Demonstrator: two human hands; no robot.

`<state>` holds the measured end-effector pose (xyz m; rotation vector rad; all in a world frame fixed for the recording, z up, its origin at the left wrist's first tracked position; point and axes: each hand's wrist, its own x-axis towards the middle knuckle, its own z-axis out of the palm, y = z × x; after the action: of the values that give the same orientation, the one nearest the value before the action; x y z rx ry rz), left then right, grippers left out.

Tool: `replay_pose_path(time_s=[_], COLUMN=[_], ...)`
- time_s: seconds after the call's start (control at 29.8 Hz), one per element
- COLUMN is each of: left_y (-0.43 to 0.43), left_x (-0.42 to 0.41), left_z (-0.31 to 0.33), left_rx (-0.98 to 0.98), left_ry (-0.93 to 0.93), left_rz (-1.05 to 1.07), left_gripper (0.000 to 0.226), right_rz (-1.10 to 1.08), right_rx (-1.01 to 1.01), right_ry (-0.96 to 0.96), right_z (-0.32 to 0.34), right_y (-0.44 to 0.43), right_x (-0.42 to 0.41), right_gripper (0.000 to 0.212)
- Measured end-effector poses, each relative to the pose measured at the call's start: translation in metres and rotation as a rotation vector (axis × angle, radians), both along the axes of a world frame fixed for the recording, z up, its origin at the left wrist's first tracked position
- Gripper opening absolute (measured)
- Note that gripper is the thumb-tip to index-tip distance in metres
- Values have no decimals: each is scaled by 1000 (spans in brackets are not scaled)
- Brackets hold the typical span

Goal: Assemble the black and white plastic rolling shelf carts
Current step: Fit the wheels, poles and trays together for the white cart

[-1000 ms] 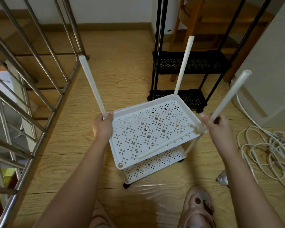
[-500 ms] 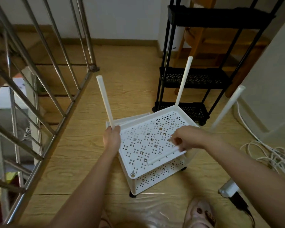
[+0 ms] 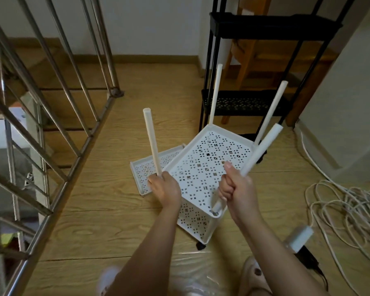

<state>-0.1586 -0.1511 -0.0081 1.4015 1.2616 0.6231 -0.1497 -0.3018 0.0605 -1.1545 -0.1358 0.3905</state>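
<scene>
The white cart (image 3: 203, 167) stands on the wooden floor with two perforated shelves stacked, the upper one tilted. My left hand (image 3: 165, 186) grips the base of the white pole (image 3: 152, 142) at the shelf's left corner. My right hand (image 3: 236, 186) grips a fourth white pole (image 3: 259, 150), whose lower end sits at the near right corner hole. Two more poles (image 3: 215, 92) (image 3: 271, 107) rise from the far corners. A loose white shelf tray (image 3: 141, 167) lies flat on the floor to the left. The black cart (image 3: 263, 103) stands assembled behind.
A steel stair railing (image 3: 58, 116) runs along the left, with stairs below. A tangle of white cable (image 3: 346, 206) and a power adapter (image 3: 299, 240) lie at the right. A wooden chair stands behind the black cart. Clear plastic sheeting covers the floor by my feet.
My right hand picked the loose pole up off the top shelf and stood it at the near right corner. The cart shifted right, uncovering a loose tray beside it.
</scene>
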Motion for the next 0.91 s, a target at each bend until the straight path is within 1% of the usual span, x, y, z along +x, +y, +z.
replay_pose_path(time_s=[0.13, 0.24, 0.3, 0.44, 0.57, 0.74, 0.81, 0.91], left_y=[0, 0, 0, 0, 1, 3, 1, -4], left_x=[1, 2, 2, 3, 3, 3, 3, 0], left_z=[-2, -5, -6, -6, -7, -4, -2, 1], left_rx=[8, 18, 20, 18, 38, 44, 43, 43], left_ry=[9, 13, 15, 19, 45, 84, 101, 119], left_rz=[-11, -21, -22, -23, -41, -51, -65, -54], left_gripper=[24, 19, 20, 26, 26, 28, 28, 26], right_rz=[-19, -8, 3, 1, 11, -22, -95, -284], right_rx=[0, -18, -36, -120, -305, -343, -350, -393], right_ry=[-7, -44, -74, -118, -302, -347, -345, -325], right_z=[-10, -12, -12, -12, -17, -17, -19, -32], right_y=[-2, -4, -4, 0, 9, 15, 16, 24], right_x=[1, 0, -1, -5, -18, -18, -19, -38], right_gripper=[49, 51, 55, 56, 47, 45, 46, 40])
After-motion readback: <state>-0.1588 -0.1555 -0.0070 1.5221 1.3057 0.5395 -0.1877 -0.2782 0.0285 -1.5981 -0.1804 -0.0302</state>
